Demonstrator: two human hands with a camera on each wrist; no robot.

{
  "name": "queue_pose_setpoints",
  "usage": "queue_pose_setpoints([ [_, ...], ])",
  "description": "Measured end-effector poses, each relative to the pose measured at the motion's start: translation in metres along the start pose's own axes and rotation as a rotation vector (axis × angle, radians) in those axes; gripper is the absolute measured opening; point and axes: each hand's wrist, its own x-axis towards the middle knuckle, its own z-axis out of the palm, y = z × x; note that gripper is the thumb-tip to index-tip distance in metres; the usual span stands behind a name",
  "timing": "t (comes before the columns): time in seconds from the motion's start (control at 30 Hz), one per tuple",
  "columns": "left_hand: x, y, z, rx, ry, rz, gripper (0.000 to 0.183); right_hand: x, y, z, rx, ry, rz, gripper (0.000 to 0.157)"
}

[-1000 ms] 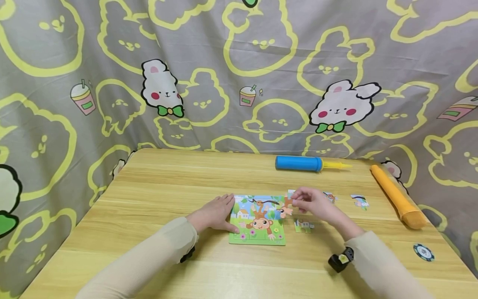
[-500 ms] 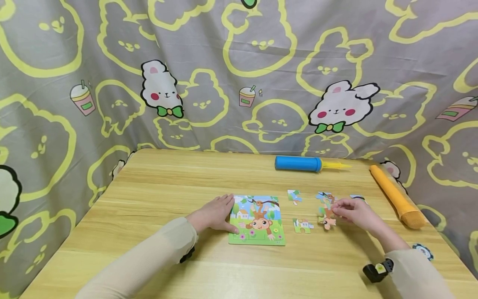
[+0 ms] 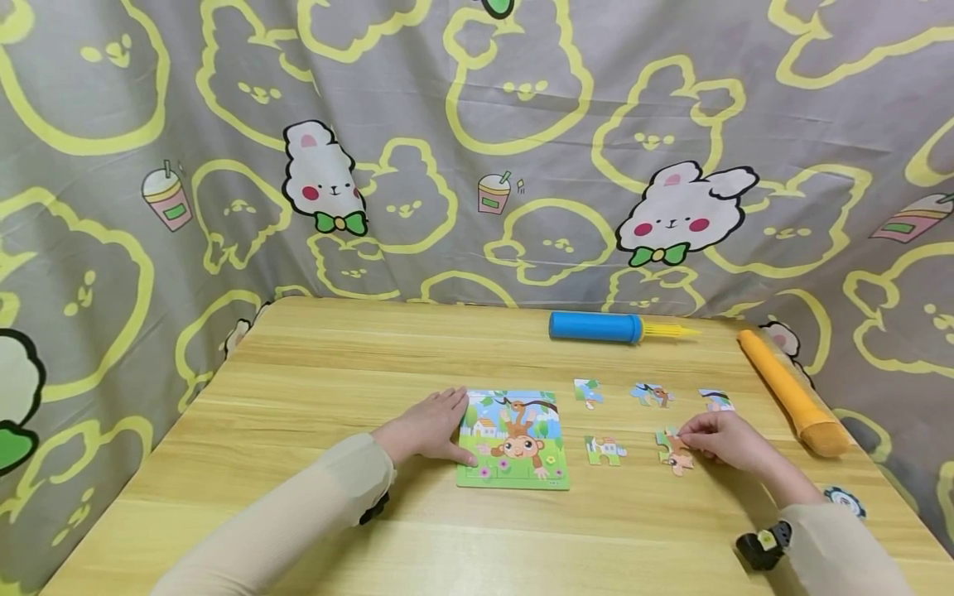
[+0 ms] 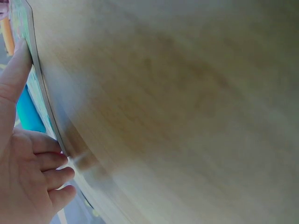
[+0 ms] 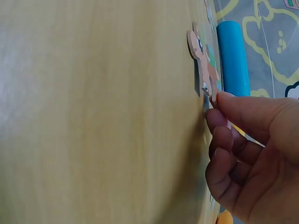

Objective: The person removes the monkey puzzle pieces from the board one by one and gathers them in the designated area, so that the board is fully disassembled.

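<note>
A puzzle board (image 3: 514,482) with a monkey picture lies flat on the table. My left hand (image 3: 431,425) rests along its left side, the thumb on the board and the other fingers extended at the edge, as the left wrist view also shows. To the right, my right hand (image 3: 725,439) pinches a brown monkey puzzle piece (image 3: 675,454) by its right side. In the right wrist view the thumb and index finger grip this piece (image 5: 204,63), which stands tilted close over the table with a shadow beside it.
Loose puzzle pieces lie near the board: a house piece (image 3: 604,451), a sky piece (image 3: 587,391), a branch piece (image 3: 652,395), another (image 3: 716,399) behind the right hand. A blue pump (image 3: 596,326), an orange cone-shaped object (image 3: 790,389) and a poker chip (image 3: 845,501) lie farther out.
My right hand has carried the monkey piece rightward from beside the board, lowering it near the table right of the house piece. The left hand has stayed put.
</note>
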Motion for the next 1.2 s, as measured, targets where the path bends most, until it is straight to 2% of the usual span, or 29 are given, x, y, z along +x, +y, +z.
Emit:
queue_pose_setpoints([
  [0.47, 0.001, -0.001, 0.001, 0.007, 0.008, 0.007, 0.102, 0.001, -0.006, -0.001, -0.058, 0.003, -0.019, 0.011],
  [0.6, 0.001, -0.001, 0.001, 0.01, 0.007, 0.008, 0.102, 0.003, -0.019, -0.001, -0.098, 0.02, -0.064, 0.013],
  [0.73, 0.002, -0.001, 0.002, 0.009, 0.007, 0.007, 0.102, 0.01, -0.041, 0.003, -0.128, 0.042, -0.111, 0.019],
  [0.97, 0.001, -0.002, 0.002, 0.004, 0.006, 0.01, 0.102, 0.031, -0.084, 0.033, -0.136, 0.013, -0.254, 0.02],
  [1.2, 0.0, 0.0, 0.0, 0.0, 0.008, 0.008, 0.102, 0.05, -0.114, 0.076, -0.113, -0.09, -0.362, 0.018],
])
